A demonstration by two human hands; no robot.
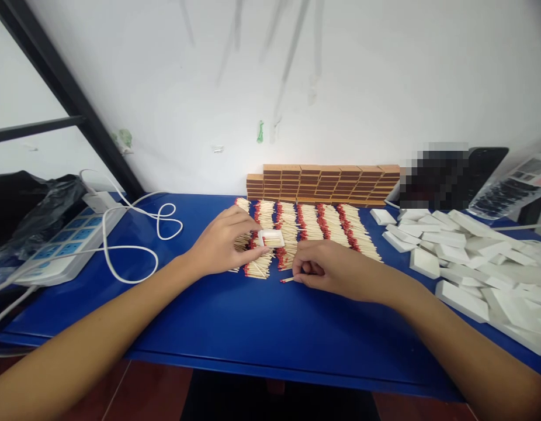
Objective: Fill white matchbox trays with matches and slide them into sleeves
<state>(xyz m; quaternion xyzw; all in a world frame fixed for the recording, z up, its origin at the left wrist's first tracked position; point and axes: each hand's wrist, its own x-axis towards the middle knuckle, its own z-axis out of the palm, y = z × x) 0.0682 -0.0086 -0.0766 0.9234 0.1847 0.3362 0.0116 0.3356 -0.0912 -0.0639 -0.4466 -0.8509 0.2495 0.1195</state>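
Between the thumb and fingers of my left hand (pixel 226 242) is a small white matchbox tray (pixel 277 234), held over the rows of matches. A few matches (pixel 273 241) lie inside it. My right hand (pixel 325 269) pinches a single match (pixel 287 280) by its pale stick, its red head pointing left, just above the blue table. Several rows of red-tipped matches (pixel 332 225) lie side by side on the table behind both hands. My hands partly cover the nearer parts of these rows.
Stacked brown matchbox sleeves (pixel 323 181) stand against the wall. A heap of white trays (pixel 467 248) lies on the right of the blue table (pixel 253 327), with a dark phone-like device (pixel 487 169) behind it. At left are a power strip (pixel 73 234) and a looping white cable (pixel 104 245).
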